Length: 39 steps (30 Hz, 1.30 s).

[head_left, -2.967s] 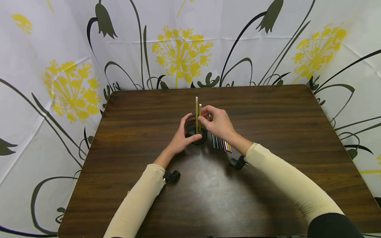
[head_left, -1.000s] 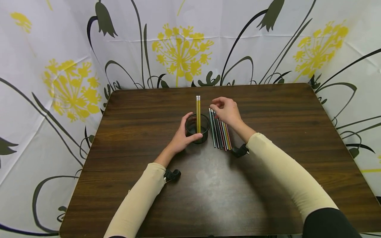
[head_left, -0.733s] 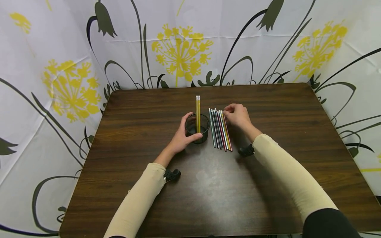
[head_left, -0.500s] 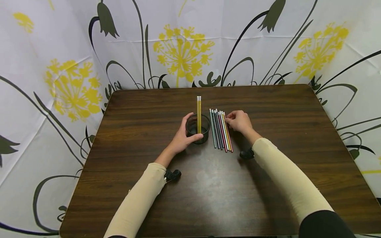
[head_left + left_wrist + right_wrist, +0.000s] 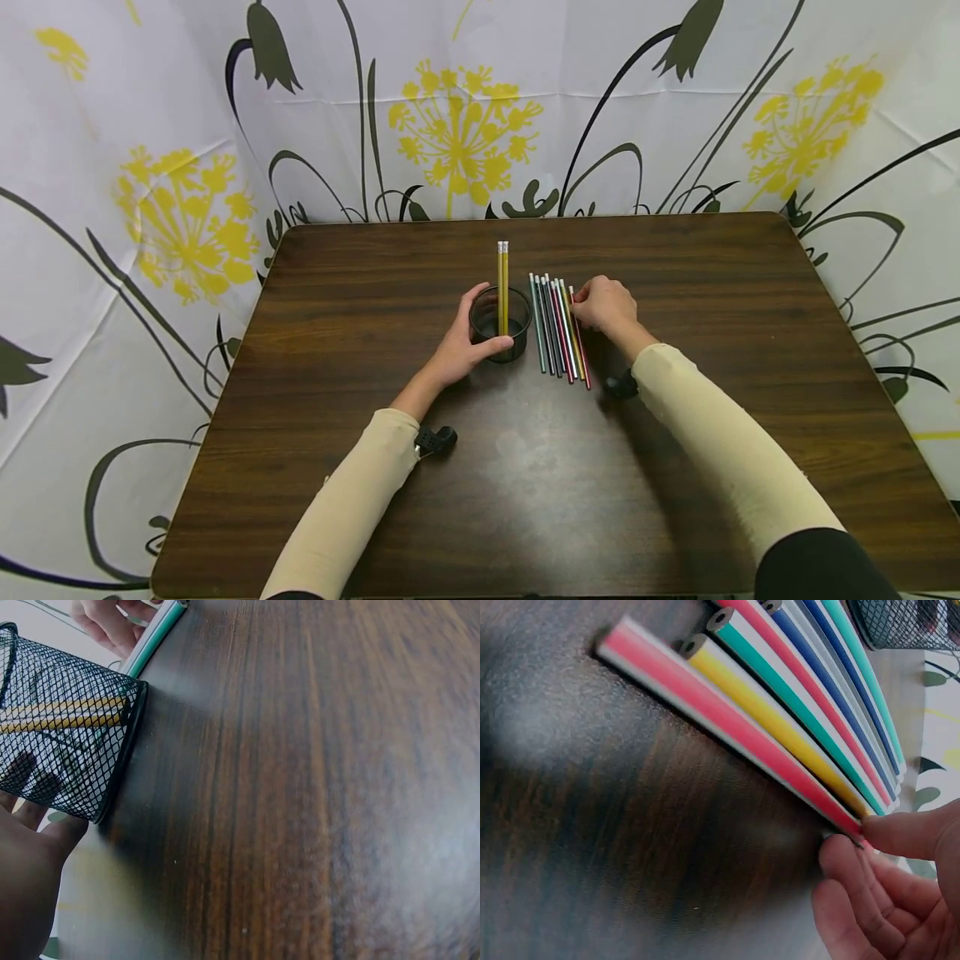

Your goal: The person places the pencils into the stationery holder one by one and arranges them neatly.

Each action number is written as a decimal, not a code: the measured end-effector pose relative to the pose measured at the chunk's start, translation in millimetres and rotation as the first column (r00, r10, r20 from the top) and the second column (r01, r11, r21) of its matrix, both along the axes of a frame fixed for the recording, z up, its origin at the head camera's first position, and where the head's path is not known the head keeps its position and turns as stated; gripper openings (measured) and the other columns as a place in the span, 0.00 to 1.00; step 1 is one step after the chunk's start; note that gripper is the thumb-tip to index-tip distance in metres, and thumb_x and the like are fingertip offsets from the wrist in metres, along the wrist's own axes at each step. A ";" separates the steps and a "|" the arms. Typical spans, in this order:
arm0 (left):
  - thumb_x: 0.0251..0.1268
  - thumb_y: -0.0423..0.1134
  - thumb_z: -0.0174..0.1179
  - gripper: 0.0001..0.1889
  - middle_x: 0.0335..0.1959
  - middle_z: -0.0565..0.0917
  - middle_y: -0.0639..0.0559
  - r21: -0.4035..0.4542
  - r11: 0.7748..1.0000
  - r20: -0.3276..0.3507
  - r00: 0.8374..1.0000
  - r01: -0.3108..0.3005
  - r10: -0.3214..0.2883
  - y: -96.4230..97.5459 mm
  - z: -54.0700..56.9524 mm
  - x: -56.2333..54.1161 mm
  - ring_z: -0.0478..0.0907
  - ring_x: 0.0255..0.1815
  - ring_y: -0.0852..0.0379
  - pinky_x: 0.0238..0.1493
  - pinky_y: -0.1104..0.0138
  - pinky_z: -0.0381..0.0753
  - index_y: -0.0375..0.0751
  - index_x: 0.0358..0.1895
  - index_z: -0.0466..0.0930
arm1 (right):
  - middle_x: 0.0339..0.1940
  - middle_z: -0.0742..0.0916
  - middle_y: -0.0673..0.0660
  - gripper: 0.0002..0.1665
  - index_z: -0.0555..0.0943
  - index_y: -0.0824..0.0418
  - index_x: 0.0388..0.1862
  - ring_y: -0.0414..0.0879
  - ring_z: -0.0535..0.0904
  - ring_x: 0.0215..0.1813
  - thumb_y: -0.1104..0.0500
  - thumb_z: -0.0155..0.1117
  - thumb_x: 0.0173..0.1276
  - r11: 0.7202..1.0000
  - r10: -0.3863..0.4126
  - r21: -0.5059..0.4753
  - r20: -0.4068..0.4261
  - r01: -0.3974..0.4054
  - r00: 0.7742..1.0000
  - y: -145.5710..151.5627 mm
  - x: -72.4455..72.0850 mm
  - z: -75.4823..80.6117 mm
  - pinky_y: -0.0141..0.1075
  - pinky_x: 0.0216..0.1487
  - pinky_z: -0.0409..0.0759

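My left hand (image 5: 456, 350) holds the black mesh pencil cup (image 5: 82, 750), its thumb and fingers around the side. Two yellow pencils (image 5: 502, 283) stand upright in the cup, eraser ends up. To the cup's right lies a row of striped pencils (image 5: 550, 329) in green, blue, red and yellow, eraser ends pointing away from me. My right hand (image 5: 609, 307) pinches the red and white pencil (image 5: 727, 720) at the row's right end, near its eraser end, between thumb and fingertips. That pencil lies slightly apart from the yellow one (image 5: 765, 712) beside it.
The dark wood-grain table (image 5: 360, 292) stretches around the cup and pencils. A white curtain (image 5: 322, 125) with yellow and grey-green flowers hangs behind its far edge. Small black wrist cameras (image 5: 437, 440) sit on both forearms.
Earlier my right hand brought the second yellow pencil upright in the cup and released it. It then moved right to the row and pinched the red pencil, which has shifted slightly towards me.
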<state>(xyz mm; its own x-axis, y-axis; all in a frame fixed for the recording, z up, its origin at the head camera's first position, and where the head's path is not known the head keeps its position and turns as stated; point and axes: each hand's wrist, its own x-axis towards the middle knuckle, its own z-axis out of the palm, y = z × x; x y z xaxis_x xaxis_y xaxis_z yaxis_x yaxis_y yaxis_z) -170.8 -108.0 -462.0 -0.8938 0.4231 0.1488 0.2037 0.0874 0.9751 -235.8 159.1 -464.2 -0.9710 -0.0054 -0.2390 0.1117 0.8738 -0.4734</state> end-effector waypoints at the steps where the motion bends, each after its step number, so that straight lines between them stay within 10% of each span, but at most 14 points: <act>1: 0.62 0.30 0.66 0.45 0.71 0.61 0.36 -0.003 1.000 0.000 1.000 0.001 -0.001 0.1 0.4 0.1 0.55 0.73 0.36 0.69 0.41 0.53 0.41 0.76 0.45 | 0.21 0.86 0.52 0.10 0.85 0.58 0.38 0.48 0.81 0.28 0.54 0.63 0.65 1.000 0.000 0.021 -0.004 0.000 1.000 -0.5 -0.2 0.7 0.45 0.33 0.77; 14: 0.62 0.34 0.66 0.45 0.72 0.59 0.35 -0.049 0.999 0.024 1.000 -0.006 0.007 0.9 1.5 -0.6 0.54 0.73 0.37 0.69 0.40 0.52 0.44 0.77 0.45 | 0.30 0.87 0.55 0.12 0.85 0.58 0.41 0.50 0.81 0.30 0.54 0.62 0.62 0.999 -0.045 0.006 -0.004 0.045 0.999 2.7 0.6 9.1 0.45 0.33 0.76; 21: 0.62 0.31 0.66 0.45 0.71 0.61 0.36 -0.018 1.000 0.012 1.000 -0.004 0.004 1.2 0.3 -0.3 0.55 0.73 0.37 0.69 0.41 0.53 0.42 0.76 0.45 | 0.39 0.87 0.56 0.13 0.85 0.57 0.42 0.53 0.79 0.39 0.52 0.63 0.63 0.991 -0.102 -0.100 -0.158 0.087 0.982 -3.0 3.8 40.3 0.49 0.38 0.75; 28: 0.61 0.28 0.65 0.44 0.71 0.61 0.32 0.014 1.000 -0.022 1.000 -0.004 0.004 1.8 0.6 0.2 0.54 0.73 0.34 0.69 0.40 0.51 0.36 0.75 0.45 | 0.34 0.89 0.49 0.13 0.85 0.53 0.45 0.45 0.81 0.36 0.51 0.65 0.64 0.958 -0.138 -0.286 -0.387 0.024 0.912 -24.2 13.5 87.4 0.41 0.34 0.73; 39: 0.62 0.33 0.66 0.44 0.72 0.60 0.36 -0.033 0.999 0.009 1.000 -0.014 0.014 0.7 3.8 0.6 0.56 0.73 0.37 0.69 0.40 0.51 0.42 0.76 0.46 | 0.36 0.88 0.53 0.14 0.83 0.63 0.49 0.39 0.82 0.30 0.60 0.67 0.66 0.792 -0.080 -0.497 -0.662 -0.355 0.745 -65.3 40.1 117.3 0.31 0.33 0.77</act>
